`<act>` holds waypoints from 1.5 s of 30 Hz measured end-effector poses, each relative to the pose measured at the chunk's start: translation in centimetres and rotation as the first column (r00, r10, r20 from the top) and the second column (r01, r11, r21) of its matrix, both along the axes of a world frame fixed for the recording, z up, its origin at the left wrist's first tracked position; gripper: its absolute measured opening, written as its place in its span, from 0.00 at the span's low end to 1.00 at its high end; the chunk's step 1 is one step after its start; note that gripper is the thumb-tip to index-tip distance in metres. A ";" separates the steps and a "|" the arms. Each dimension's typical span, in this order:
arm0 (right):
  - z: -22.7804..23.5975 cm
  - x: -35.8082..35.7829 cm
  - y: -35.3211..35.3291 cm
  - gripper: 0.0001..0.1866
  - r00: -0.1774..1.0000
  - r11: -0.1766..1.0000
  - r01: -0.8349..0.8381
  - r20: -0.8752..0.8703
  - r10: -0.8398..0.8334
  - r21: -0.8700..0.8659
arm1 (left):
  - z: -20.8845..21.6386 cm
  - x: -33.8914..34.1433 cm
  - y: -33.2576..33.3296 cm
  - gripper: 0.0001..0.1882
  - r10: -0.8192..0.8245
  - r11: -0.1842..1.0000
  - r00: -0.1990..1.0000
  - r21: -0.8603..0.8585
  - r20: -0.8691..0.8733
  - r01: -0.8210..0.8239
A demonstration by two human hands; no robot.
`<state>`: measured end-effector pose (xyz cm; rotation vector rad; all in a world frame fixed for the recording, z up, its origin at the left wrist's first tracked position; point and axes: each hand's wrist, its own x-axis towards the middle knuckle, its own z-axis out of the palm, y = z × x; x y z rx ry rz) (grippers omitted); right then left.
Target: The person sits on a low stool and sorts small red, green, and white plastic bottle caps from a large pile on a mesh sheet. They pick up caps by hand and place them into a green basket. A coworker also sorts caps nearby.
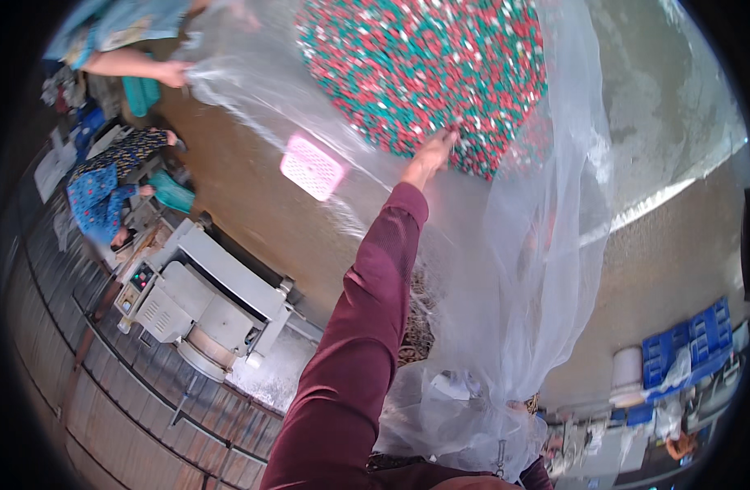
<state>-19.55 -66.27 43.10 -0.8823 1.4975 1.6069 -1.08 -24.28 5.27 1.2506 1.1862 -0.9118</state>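
My left hand (pixel 433 155), in a maroon sleeve, reaches out to the near edge of a large heap of small red, green and white pieces (pixel 428 69). Its fingers look stretched out against the heap, with nothing I can make out in them. Under and around the heap spreads a clear plastic sheet (pixel 546 278), which hangs in folds on the right and bunches near my body. My right hand does not show clearly; a faint pinkish patch behind the folds is too dim to name. At the upper left, another person's hand (pixel 175 73) grips the sheet's edge.
A pink perforated stool (pixel 313 167) stands left of the heap. Farther left is a pale grey machine (pixel 211 286) with a control panel. Beyond it, a person in blue patterned clothes (pixel 101 196) works low down near a teal basket (pixel 172 192). Blue crates (pixel 687 347) stand at right.
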 end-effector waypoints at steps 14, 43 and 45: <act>-1.0 0.3 7.1 0.16 0.814 0.948 -0.289 0.556 0.171 0.131 | 22.5 20.7 7.3 0.27 -0.395 0.905 0.905 -0.104 0.158 0.413; -0.9 2.1 1.7 0.18 0.893 0.669 -0.373 0.445 0.069 0.643 | 33.0 -7.1 -14.5 0.25 0.936 0.232 0.348 -0.656 -0.050 -0.718; 0.3 2.7 2.9 0.19 0.864 0.694 -0.417 0.492 0.103 0.587 | 28.4 -8.6 -14.7 0.25 0.824 0.264 0.512 -0.635 -0.242 -0.726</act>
